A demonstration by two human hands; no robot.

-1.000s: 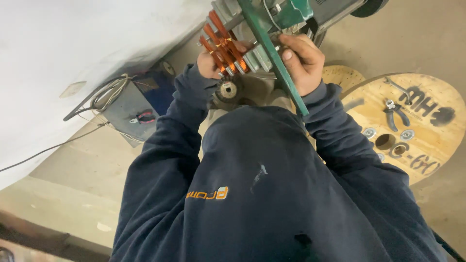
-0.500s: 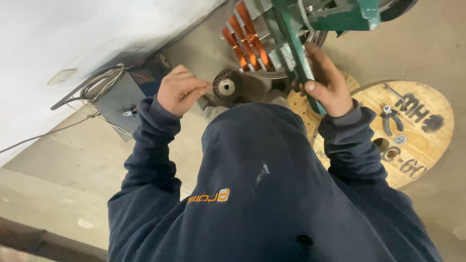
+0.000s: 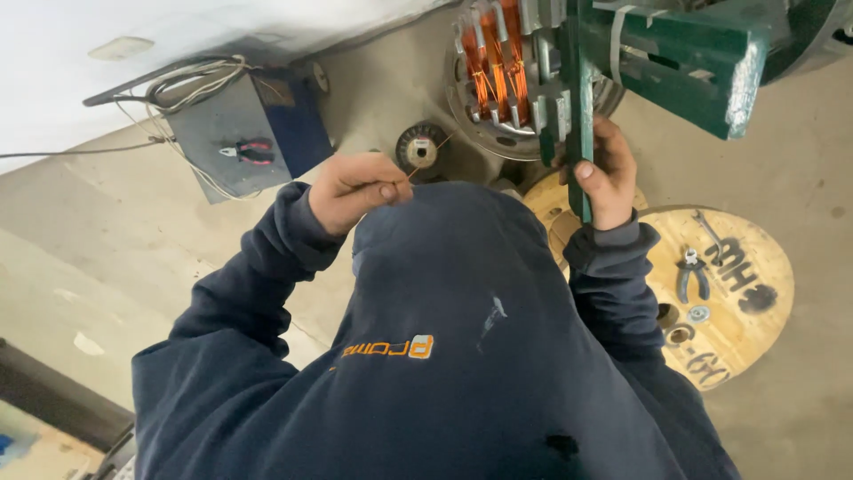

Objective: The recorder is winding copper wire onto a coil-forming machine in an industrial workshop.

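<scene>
My left hand (image 3: 351,188) is raised in front of my navy hoodie, with thumb and fingers pinched on a thin copper wire (image 3: 426,158). The wire runs up and right toward the copper coils (image 3: 493,55) wound on a metal former. Just beyond my left hand a small dark wire spool (image 3: 420,148) lies on the floor. My right hand (image 3: 606,173) is closed around a narrow green bar (image 3: 579,107) of the green machine frame (image 3: 680,55), right beside the coils.
A wooden cable reel (image 3: 742,307) lies flat at the right with blue-handled pliers (image 3: 689,274) and washers on it. At the left stands a grey box (image 3: 213,124) with red-handled pliers (image 3: 249,151) and looped cables (image 3: 191,76). The floor is concrete.
My left hand has come away from the coils and moved left and toward me, now pinching the wire. My right hand has stayed on the green bar.
</scene>
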